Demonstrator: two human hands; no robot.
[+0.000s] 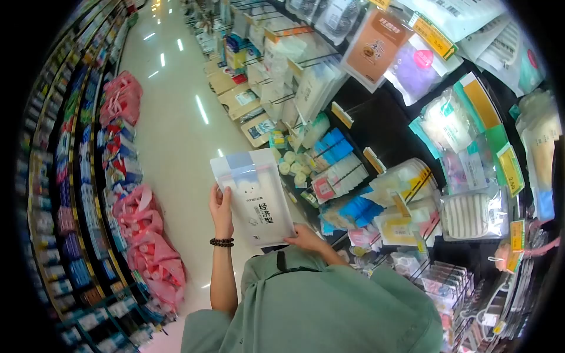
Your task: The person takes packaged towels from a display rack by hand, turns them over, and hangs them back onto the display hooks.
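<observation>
Both hands hold a flat white plastic package (259, 200) in front of the body, tilted a little. It has a pale blue band at the top, a small white animal picture and dark printed characters. My left hand (222, 212), with a dark bead bracelet (222, 242) on the wrist, grips the package's left edge, thumb on the front. My right hand (306, 239) pinches the lower right corner. Fingers behind the package are hidden.
To the right, a rack holds hanging packs, including a striped pack (472, 215), a brown pack (376, 48) and a purple puff (413, 70). Pink plastic bags (154, 259) stand along the left shelves (76, 194). The shiny aisle floor (176, 112) runs ahead.
</observation>
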